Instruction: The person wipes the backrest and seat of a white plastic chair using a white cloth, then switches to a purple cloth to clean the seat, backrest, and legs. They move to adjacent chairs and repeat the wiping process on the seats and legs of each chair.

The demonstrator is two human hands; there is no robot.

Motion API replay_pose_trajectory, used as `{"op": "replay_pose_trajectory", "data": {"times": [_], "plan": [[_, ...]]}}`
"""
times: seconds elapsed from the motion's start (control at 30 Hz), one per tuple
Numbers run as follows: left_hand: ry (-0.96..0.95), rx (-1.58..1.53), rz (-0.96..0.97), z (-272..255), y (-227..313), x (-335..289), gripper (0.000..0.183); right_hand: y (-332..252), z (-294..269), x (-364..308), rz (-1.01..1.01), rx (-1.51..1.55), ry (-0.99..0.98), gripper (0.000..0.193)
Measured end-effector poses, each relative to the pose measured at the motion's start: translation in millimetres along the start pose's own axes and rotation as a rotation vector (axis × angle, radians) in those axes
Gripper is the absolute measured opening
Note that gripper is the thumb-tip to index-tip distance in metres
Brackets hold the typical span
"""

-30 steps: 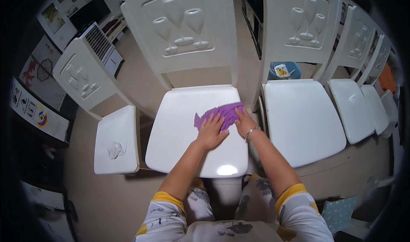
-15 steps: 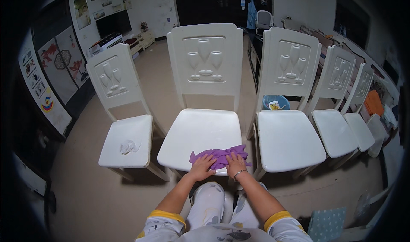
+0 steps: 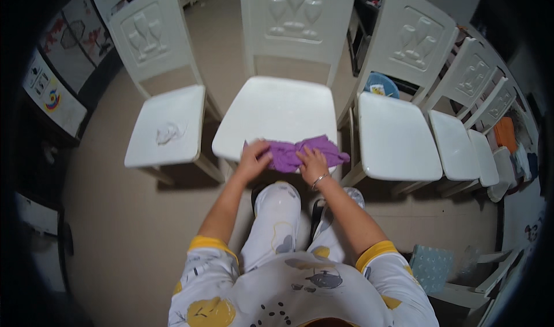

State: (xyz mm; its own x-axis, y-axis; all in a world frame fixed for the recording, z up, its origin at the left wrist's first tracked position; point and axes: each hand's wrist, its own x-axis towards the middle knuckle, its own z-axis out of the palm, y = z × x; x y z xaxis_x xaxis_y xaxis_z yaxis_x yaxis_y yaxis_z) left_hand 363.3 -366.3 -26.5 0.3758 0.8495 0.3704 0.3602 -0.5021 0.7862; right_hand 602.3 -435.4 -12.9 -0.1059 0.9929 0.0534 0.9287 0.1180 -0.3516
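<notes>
A rumpled purple cloth point(image 3: 283, 157) lies along the front edge of the white chair seat point(image 3: 283, 105) before me. At its left end my left hand point(image 3: 252, 160) has its thumb and bent fingers closed on the fabric. My right hand point(image 3: 314, 166), with a silver bracelet at the wrist, rests on the cloth's right part. Its fingers are spread and press down on the fabric. The cloth's right end sticks out past the seat's corner. A crumpled white tissue or cloth point(image 3: 167, 134) lies on the left chair's seat point(image 3: 150, 151).
More white chairs stand in a row to the right, the nearest with a bare seat point(image 3: 398, 136). Behind it is a blue bin point(image 3: 385, 83). A pale green patterned panel point(image 3: 431, 268) is at the lower right, beside another white chair frame point(image 3: 482, 292). Orange fabric point(image 3: 505, 134) lies far right.
The view has tilted down and nearer. My left hand has gone from lying flat on the cloth to gripping its left end. My right hand stays on the cloth, which lies differently folded.
</notes>
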Motion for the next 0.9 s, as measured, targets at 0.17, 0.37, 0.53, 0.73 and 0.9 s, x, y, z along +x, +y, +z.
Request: {"op": "replay_pose_trajectory", "data": {"times": [0.17,0.37,0.53,0.73,0.9], "plan": [[0.337,0.615,-0.154,-65.3,-48.1,23.7,0.043,-4.2,-15.9,5.4,0.029,0.178,-0.13,0.071],[0.309,0.596,-0.709,-89.3,-79.4,41.0,0.048,-30.6,-2.4,12.6,0.093,0.139,-0.03,0.074],[0.176,0.597,-0.584,-102.0,-115.1,33.4,0.045,-19.5,4.8,15.2,0.017,0.129,0.038,0.07],[0.144,0.471,-0.606,-104.8,-93.5,25.3,0.042,-22.6,-20.0,10.5,0.157,0.094,0.026,0.082],[0.245,0.472,-0.596,-92.0,-71.0,9.8,0.044,-25.8,-2.0,11.0,0.143,0.071,0.081,0.057]]}}
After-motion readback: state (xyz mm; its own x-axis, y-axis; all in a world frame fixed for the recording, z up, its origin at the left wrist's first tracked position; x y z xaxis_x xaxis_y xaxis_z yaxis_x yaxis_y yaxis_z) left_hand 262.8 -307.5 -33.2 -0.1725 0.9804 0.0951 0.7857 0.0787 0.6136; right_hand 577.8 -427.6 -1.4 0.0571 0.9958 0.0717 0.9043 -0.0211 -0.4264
